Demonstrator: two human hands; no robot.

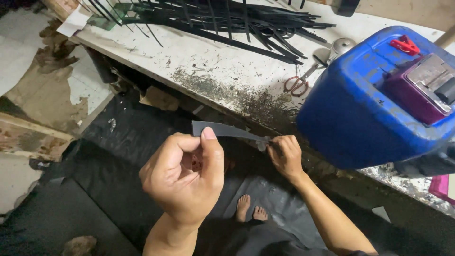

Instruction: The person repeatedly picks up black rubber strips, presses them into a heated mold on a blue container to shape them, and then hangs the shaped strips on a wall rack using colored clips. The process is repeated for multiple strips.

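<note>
Holding a dark rubber strip (227, 131) in the air between both hands, below the near edge of the workbench (199, 57). Left hand (187, 178) curled, thumb pinching the strip's left end; right hand (284, 154) closed on its right end. Long axis runs left-right, slightly sagging toward the right. Both hands equally on it. Behind: heap of black strips (237, 21) mid-bench, red-handled scissors (297, 83), blue jerrycan (374, 99) at the right edge. Dark sheet (118, 137) on the floor below.

Blue plastic jerrycan (360, 109), red cap (405, 45), on the workbench (213, 61)
</note>
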